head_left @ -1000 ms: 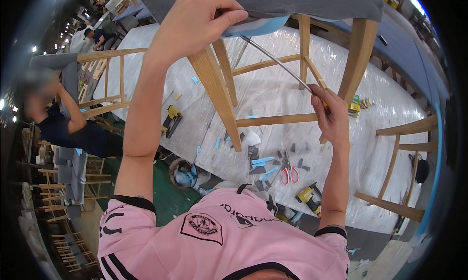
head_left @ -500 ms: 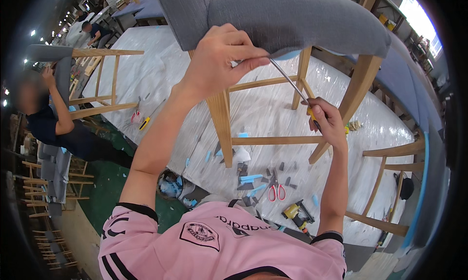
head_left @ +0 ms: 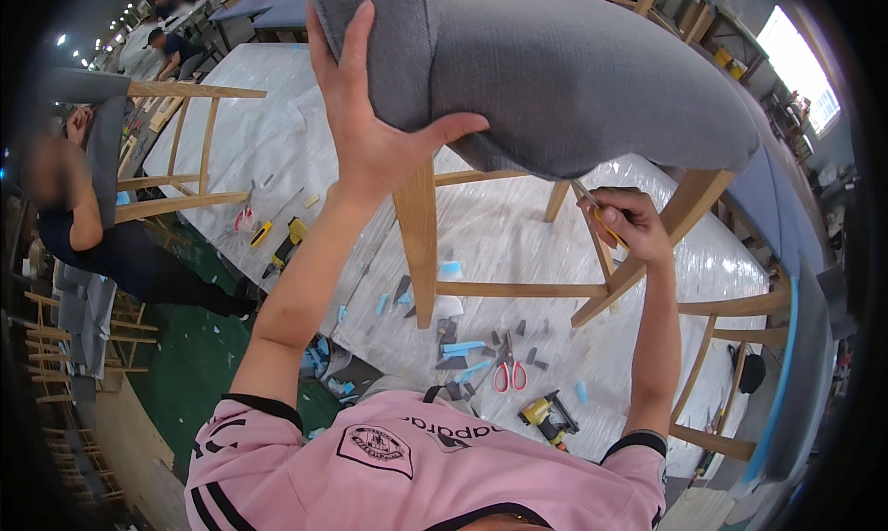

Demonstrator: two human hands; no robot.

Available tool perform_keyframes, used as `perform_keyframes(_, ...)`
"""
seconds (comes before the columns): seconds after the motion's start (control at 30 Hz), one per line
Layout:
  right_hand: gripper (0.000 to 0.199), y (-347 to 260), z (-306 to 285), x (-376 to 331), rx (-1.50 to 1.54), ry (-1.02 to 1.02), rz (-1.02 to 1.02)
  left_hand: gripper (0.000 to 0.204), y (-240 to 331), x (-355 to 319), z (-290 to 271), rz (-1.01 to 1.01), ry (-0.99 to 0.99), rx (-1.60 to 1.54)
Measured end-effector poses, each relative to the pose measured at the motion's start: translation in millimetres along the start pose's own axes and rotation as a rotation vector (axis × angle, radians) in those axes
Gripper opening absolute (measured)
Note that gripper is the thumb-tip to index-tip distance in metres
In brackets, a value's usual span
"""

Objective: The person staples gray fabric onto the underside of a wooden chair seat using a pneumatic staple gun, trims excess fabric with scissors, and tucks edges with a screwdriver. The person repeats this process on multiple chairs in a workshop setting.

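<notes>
Head view: the grey padded chair (head_left: 583, 82) stands toward one o'clock, and the yellow-handled tool (head_left: 608, 225), its tip hidden at the lower edge of the chair's cloth (head_left: 536, 156), could perhaps snag or tear it if pushed too hard or allowed to slip. Toward eleven o'clock the left hand (head_left: 370, 147) lies against the chair, thumb and fingers spread wide, while near three o'clock the right hand (head_left: 638, 222) has its fingers clamped around the tool.
</notes>
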State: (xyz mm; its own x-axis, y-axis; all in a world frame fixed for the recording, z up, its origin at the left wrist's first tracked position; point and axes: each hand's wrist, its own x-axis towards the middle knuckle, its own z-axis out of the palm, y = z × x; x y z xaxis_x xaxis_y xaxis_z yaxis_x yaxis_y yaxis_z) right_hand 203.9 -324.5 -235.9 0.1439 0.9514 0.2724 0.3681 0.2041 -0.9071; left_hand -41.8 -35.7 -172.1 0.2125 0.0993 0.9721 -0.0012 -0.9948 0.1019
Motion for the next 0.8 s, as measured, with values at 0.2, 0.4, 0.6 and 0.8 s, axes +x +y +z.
perform_keyframes(0.2,0.045,-35,5,6,-0.066,-0.065,0.062,0.136,5,-6,2,0.009,0.064,-0.083)
perform_keyframes(0.4,0.055,-65,23,7,-0.132,-0.024,0.133,0.130,7,-5,-1,0.020,0.011,-0.021)
perform_keyframes(0.6,0.042,-88,30,7,-0.198,-0.016,0.177,0.126,13,-7,-4,0.022,0.009,-0.024)
perform_keyframes(0.8,0.039,-62,60,-8,-0.218,0.058,0.072,0.125,9,-18,-9,0.076,-0.022,-0.010)
